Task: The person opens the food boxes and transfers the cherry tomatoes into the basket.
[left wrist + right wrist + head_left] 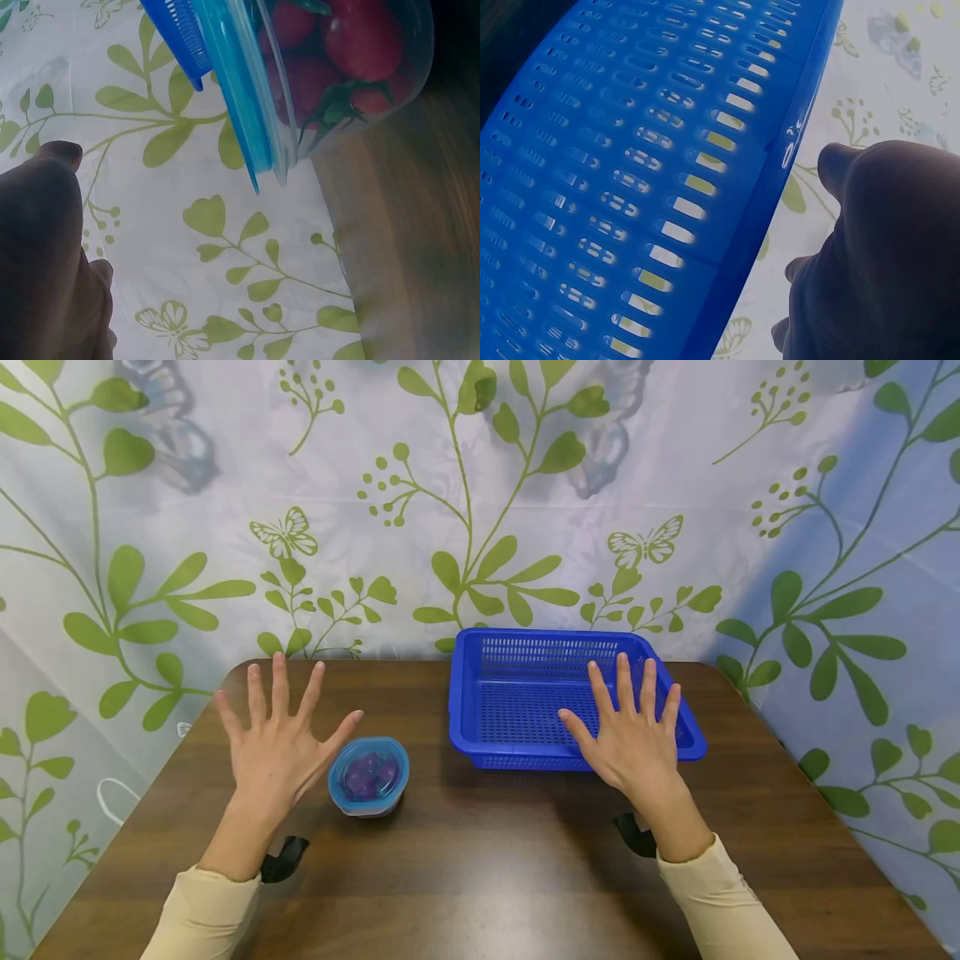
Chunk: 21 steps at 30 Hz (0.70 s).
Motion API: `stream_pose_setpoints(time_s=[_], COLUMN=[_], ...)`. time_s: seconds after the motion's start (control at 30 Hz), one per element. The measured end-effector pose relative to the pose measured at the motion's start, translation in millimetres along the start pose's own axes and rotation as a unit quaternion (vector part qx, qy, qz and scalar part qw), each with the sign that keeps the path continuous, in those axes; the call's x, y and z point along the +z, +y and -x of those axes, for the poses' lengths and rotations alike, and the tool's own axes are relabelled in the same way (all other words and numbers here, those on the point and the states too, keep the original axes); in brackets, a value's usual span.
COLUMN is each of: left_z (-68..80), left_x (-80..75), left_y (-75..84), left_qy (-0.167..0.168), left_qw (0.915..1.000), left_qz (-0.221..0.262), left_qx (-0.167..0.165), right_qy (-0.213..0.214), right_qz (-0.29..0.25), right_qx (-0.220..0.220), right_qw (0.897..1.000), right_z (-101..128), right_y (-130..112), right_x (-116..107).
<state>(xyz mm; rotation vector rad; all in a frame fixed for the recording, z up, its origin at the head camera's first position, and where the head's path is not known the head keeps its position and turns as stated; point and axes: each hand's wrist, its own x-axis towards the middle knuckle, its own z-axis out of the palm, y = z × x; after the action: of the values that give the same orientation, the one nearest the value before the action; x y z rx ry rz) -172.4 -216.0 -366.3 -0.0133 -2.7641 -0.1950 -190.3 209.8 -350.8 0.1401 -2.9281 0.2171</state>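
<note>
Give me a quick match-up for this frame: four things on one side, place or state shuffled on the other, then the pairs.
Things:
1. left hand
2. right hand
3. lidded container
4. blue basket

Place or state:
A. sits on the table's far right part, nothing visible inside
B. fingers spread, held over the basket's front edge
C. holds small red tomatoes, lid on
D. fingers spread, just left of the container

Pairs: 1-D, 2-B, 3-C, 4-A

Head view: from above, facing forward and down over the tabletop (480, 860). Left wrist: low, very close under the lidded tomato container (330, 75). Right wrist: pressed near the blue basket (630, 187). Both shared with head view.
</note>
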Motion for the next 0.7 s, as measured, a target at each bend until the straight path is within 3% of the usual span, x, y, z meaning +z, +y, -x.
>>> stream_pose_setpoints(time_s=[0.27,0.53,0.7], left_z=[-2.0,-4.0,-3.5], left_x=[-0.9,-6.5,-10.3], left_y=[3.3,4.2,6.2], left_qy=[-0.027,-0.075,-0.093], left_qw=[0.9995,0.9872,0.9773], left_qz=[0.013,0.136,0.188], left_qx=[0.007,0.033,0.030], right_qy=[0.007,0.018,0.023], right_qz=[-0.001,-0.019,-0.035], right_qx=[-0.011,-0.039,-0.057], right_qw=[1.000,0.999,0.997], right_z=[0.9,0.9,0.6], right_y=[0.2,-5.4,-10.1], right_x=[0.3,0.4,0.5])
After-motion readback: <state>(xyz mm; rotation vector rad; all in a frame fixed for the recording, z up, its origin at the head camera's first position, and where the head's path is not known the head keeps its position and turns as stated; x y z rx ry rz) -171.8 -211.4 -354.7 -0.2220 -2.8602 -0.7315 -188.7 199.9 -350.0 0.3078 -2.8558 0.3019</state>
